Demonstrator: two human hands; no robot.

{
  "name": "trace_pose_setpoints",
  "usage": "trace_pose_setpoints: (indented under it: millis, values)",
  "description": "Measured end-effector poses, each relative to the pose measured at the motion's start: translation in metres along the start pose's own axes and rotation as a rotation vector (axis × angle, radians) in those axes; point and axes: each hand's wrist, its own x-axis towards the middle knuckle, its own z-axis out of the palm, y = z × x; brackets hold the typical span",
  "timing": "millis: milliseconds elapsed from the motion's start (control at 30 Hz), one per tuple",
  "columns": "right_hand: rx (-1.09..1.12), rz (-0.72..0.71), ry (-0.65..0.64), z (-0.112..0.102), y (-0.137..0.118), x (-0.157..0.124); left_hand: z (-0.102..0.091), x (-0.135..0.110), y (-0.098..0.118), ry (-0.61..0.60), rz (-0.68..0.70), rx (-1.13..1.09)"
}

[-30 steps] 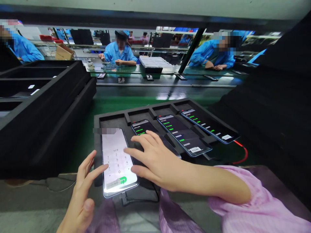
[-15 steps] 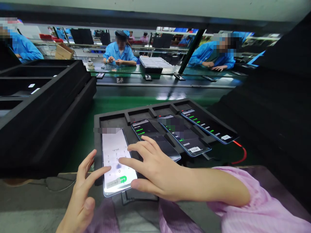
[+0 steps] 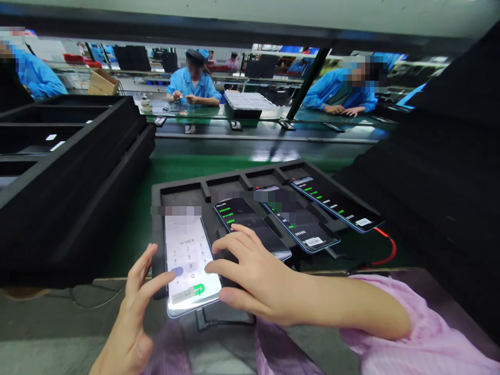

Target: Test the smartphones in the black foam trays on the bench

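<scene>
A smartphone [image 3: 191, 284] with a bright dial pad lies in the leftmost slot of a black foam tray [image 3: 177, 195]. Its screen shows a string of stars, hashes and digits above the keys. My left hand [image 3: 135, 307] is open at the phone's left edge, one finger on the key left of 8. Fingers spread, my right hand [image 3: 250, 276] hovers over the right side, a fingertip by the lower right keys. To the right lie a dark-screened phone [image 3: 269, 237] partly under my right hand, a second dark phone [image 3: 300, 221] and a third dark phone [image 3: 336, 203], all with green text lines.
Stacked black foam trays [image 3: 78, 192] rise on the left, and a dark black mass [image 3: 437, 172] stands on the right. A red lit cable [image 3: 390, 247] runs from the far right phone. Beyond, phones lie on a conveyor belt [image 3: 258, 133], with co-workers in blue behind it.
More characters appear on the dial pad line. My left finger's key is now highlighted. My right hand has shifted slightly right and down, away from the middle keys. Phones on the belt have shifted slightly left.
</scene>
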Motion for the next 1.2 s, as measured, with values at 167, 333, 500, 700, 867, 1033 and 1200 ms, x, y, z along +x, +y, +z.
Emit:
trace_pose_setpoints:
  millis: [167,333,500,700,867,1033,1200]
  values:
    - [-0.008,-0.003,0.016,-0.002,-0.001,-0.001,-0.001,-0.001,-0.002,-0.019,0.029,0.078]
    - [-0.031,-0.017,0.015,0.0,-0.002,-0.003,0.0,-0.002,-0.001,-0.009,0.034,0.111]
    - [-0.045,-0.012,0.015,-0.001,-0.003,-0.004,0.0,-0.002,0.004,-0.003,-0.019,0.075]
    - [-0.071,0.013,0.094,-0.015,0.0,-0.008,0.0,-0.001,0.0,0.01,-0.038,0.045]
    - [-0.118,0.079,0.18,-0.024,0.007,-0.017,0.0,0.002,0.0,0.08,-0.056,0.08]
    - [-0.142,0.167,0.217,-0.029,0.014,-0.03,-0.001,0.006,0.002,0.065,-0.07,0.083]
    - [-0.136,0.219,0.253,-0.032,0.019,-0.037,-0.006,0.019,-0.003,0.07,-0.059,0.125]
